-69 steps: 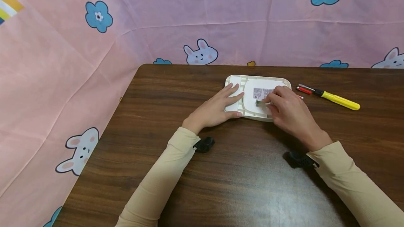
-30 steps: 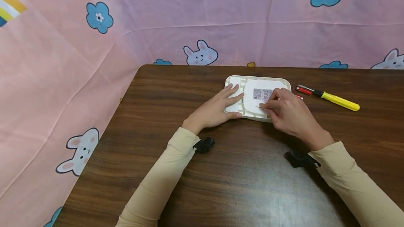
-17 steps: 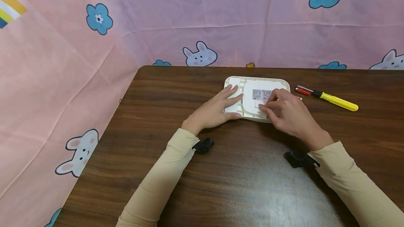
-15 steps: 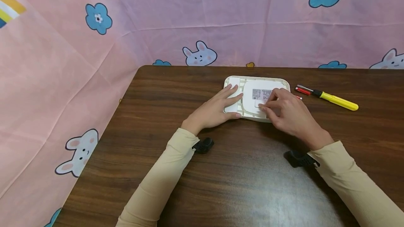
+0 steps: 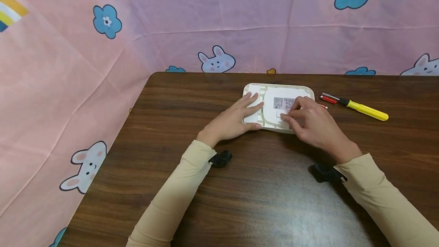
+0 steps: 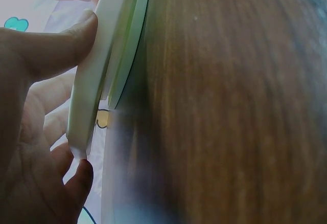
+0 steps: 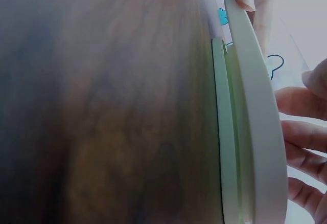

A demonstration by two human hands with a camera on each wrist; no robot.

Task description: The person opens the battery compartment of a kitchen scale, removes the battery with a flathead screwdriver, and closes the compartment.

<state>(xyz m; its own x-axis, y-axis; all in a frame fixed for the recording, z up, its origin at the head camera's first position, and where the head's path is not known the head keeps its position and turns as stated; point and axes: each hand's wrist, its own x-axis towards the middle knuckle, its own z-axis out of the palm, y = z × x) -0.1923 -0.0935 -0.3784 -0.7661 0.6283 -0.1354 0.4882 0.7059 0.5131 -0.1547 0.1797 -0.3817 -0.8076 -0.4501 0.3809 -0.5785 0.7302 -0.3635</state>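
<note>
A white rectangular device that looks like an upturned kitchen scale [image 5: 269, 125] lies near the back of the table, its ribbed underside and printed label facing up. My left hand [image 5: 231, 121] rests on its left end, fingers spread, the thumb against the near edge. On the device's other half is my right hand [image 5: 313, 125], fingers bent, with a fingertip on a small battery cover [image 5: 279, 113] lying flat in the underside. Part of the cover is hidden by that hand. In the right wrist view, fingertips touch the kitchen scale [image 7: 255, 111] and the thumb stands apart.
To the right lies a screwdriver [image 5: 367, 110] with a yellow handle. Beside its shaft is a small red cylinder [image 5: 328, 99], like a battery. Another red end [image 5: 324, 106] shows past my right hand. A patterned pink cloth [image 5: 253, 22] hangs behind the dark wooden table [image 5: 260, 201].
Earliest, my right hand held the cover tilted up, with a metallic battery showing in the compartment. The cover now lies flat over it, my fingertip on it. My left hand has stayed put.
</note>
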